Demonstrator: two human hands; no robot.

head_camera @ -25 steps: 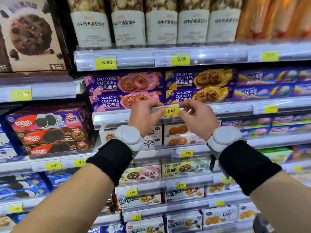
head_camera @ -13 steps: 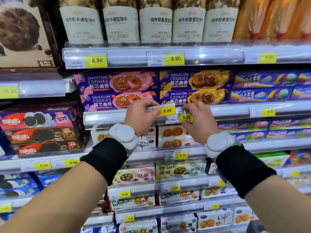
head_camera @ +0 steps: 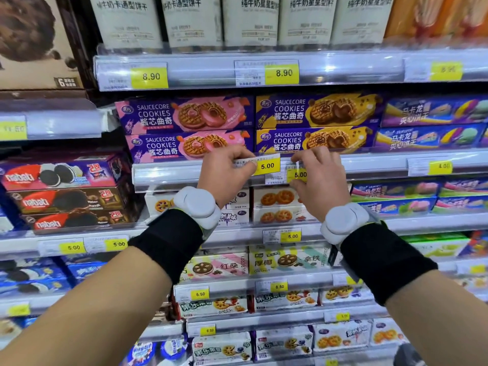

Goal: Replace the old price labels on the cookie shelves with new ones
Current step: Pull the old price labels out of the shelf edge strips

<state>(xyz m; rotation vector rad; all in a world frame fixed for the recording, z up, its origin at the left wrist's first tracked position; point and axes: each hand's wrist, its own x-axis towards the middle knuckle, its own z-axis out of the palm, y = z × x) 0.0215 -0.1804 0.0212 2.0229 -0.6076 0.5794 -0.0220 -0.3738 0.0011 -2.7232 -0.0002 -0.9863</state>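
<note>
Left hand [head_camera: 224, 171] pinches the white end of a loose 5.00 price label [head_camera: 266, 165], held against the shelf rail [head_camera: 169, 177] below the Saucecore Cookies boxes [head_camera: 190, 146]. Right hand [head_camera: 320, 178] grips a second 5.00 label [head_camera: 297, 175] seated lower in the same rail, thumb beneath, fingers over its top edge.

Several shelves are running across the view, each fronted by a clear plastic price rail [head_camera: 169, 175]. The top shelf [head_camera: 211, 70] is carrying pale upright cookie packs [head_camera: 250, 19], with two yellow 8.90 labels [head_camera: 149, 76] sitting in its rail. The next shelf is holding purple Saucecore Cookies boxes [head_camera: 184, 114] stacked two high, pink-faced ones beside yellow-faced ones, with macaron-printed boxes [head_camera: 433, 122] just to their right. Two 5.00 labels [head_camera: 267, 165] are overlapping at this rail. On the left, red and brown Nabati boxes [head_camera: 60, 196] are lying stacked on a lower shelf.
</note>
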